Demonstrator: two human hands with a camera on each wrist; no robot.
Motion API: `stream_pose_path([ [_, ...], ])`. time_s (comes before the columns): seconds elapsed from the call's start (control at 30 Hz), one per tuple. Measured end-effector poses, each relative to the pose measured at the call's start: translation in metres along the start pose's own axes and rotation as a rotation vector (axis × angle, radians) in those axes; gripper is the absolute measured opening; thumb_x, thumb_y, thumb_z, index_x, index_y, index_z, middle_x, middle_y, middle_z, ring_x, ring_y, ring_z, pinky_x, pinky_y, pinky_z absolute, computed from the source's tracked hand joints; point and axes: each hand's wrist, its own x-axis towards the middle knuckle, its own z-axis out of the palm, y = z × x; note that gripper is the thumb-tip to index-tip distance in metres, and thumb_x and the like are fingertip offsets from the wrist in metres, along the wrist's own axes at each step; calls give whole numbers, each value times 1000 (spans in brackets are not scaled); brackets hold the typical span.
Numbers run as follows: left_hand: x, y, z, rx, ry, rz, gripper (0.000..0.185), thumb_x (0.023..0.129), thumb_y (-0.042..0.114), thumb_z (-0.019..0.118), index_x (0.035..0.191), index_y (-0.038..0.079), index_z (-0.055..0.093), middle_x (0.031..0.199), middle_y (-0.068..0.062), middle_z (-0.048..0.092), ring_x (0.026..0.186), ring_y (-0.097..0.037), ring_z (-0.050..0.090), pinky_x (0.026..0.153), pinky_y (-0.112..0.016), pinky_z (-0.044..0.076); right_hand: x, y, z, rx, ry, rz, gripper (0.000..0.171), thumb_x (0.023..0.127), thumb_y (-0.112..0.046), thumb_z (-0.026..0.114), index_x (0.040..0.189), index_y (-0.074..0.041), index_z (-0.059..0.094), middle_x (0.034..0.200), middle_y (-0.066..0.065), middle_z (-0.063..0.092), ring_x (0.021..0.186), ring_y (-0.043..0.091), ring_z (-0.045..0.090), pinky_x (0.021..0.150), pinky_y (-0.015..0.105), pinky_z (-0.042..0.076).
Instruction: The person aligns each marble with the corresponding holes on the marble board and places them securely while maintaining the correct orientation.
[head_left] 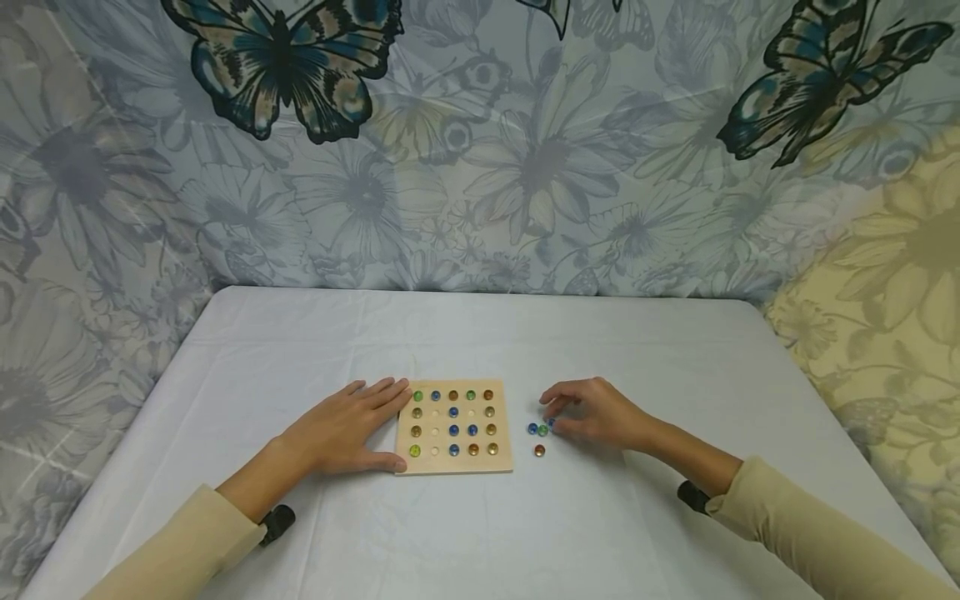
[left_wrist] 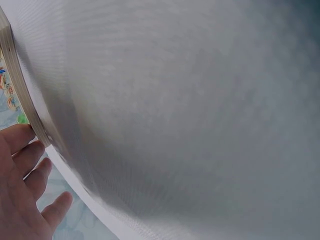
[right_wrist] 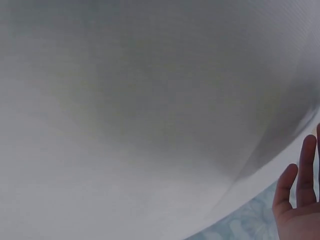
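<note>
A square wooden board (head_left: 444, 463) with rows of round hollows lies flat on the table, and glass marbles in green, blue and amber fill most of them. My left hand (head_left: 348, 429) rests against the board's left edge, fingers spread at the upper corner and thumb at the lower one. To the right of the board, my right hand (head_left: 600, 412) hovers with bent fingers over a few loose marbles. Its thumb tip is right at a blue marble (head_left: 552, 422). Beside that lie a green marble (head_left: 543, 431), another blue marble (head_left: 532, 428) and an amber marble (head_left: 539, 451).
A white cloth (head_left: 465, 542) covers the table. Behind it and at both sides hang fabric walls (head_left: 540, 192) printed with flowers and butterflies. In the board, hollows without a marble show in the second column and one in the fourth.
</note>
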Motion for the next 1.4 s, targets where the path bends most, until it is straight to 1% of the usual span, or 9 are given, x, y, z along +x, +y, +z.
stream_pose_path([
  [0.17,-1,1,-1,0,-2,0,102,85,79,49,156,8,33,161,-8,30,148,-29,29,117,-55,26,7,-6,0,-14,23,-11,33,83,-7,80,115,-6,70,97,-8,76,102,14,67,88,41,53],
  [0.33,-1,1,-1,-1,-2,1,102,85,79,49,156,8,33,161,-9,30,147,-29,29,117,-54,25,16,-10,2,-15,25,-14,33,84,-9,80,115,-6,70,97,-7,76,101,15,68,88,43,54],
  [0.47,-1,1,-1,-3,-2,1,102,85,79,49,156,8,33,161,-9,30,147,-29,29,118,-54,25,24,-12,5,-13,37,-18,33,84,-7,79,116,-5,69,97,-5,76,102,18,68,87,43,54],
  [0.57,-1,1,-1,-3,-3,0,102,85,79,49,156,8,33,161,-9,30,147,-29,29,117,-54,25,31,-16,8,-3,54,-22,33,85,-5,78,116,-4,69,98,-4,76,102,19,68,86,45,54],
  [0.73,-1,0,-1,-3,-2,-2,102,85,79,49,156,8,33,161,-9,30,147,-29,29,117,-54,25,44,-22,14,27,74,-35,31,85,-6,78,116,-6,70,98,-4,76,101,17,68,85,44,54],
  [1.03,-1,-1,0,-2,5,7,102,85,80,47,157,8,32,162,-8,29,148,-29,29,118,-54,25,64,-31,27,69,65,-89,30,87,-7,77,116,-5,69,101,-3,76,99,12,69,88,41,54],
  [1.2,-1,-1,0,0,6,9,102,85,80,46,156,8,32,161,-9,30,148,-29,29,117,-54,26,71,-38,32,92,55,-91,29,87,-7,76,116,-5,69,100,-3,76,97,11,69,88,41,53],
  [1.4,0,0,-1,-8,3,4,102,85,80,47,156,8,33,161,-9,30,148,-29,29,118,-54,25,76,-43,37,119,24,-100,29,87,-5,76,115,-3,69,102,0,76,96,10,70,88,37,54],
])
